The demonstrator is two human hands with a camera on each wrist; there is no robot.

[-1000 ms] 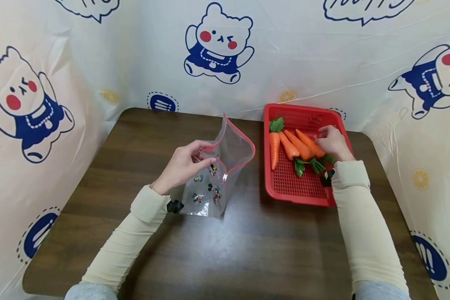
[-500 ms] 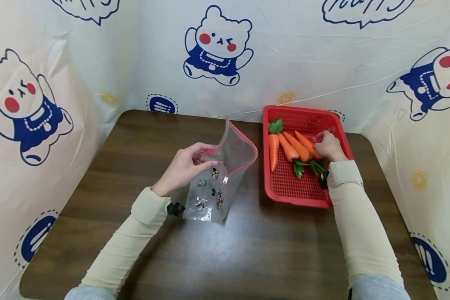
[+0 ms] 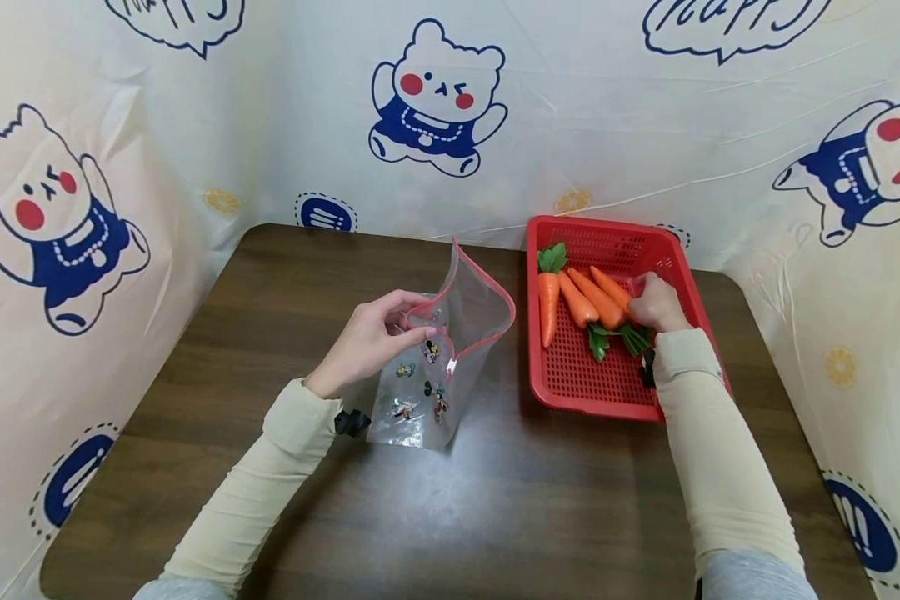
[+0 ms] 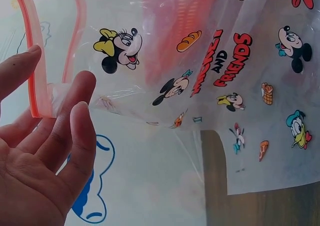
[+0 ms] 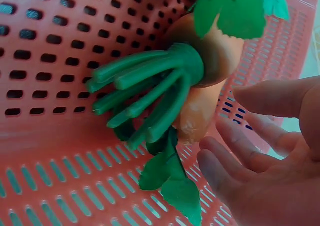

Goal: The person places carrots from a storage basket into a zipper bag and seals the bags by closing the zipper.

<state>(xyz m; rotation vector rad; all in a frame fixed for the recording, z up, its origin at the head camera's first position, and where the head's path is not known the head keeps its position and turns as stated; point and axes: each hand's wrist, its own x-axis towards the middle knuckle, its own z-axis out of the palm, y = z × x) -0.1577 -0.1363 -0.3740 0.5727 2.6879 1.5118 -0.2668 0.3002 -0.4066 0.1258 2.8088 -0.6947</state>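
On the dark desk [image 3: 450,533], mid-frame, the left hand [image 3: 362,343] pinches a clear bag [image 3: 423,383]; at right, the right hand [image 3: 658,303] has edged toward the carrots [image 3: 594,296], fingers parted, seemingly gripping none.

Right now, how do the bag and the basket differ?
The bag is see-through with cartoon prints; the basket is red and full of holes. The basket holds carrots, while none shows in the bag. The left hand holds the bag's edge; the basket stands on the table. Both are open.

clear bag [image 4: 172,68]: "MICKEY AND FRIENDS" | printed sheet [image 3: 570,125]: "happy", "!!!"
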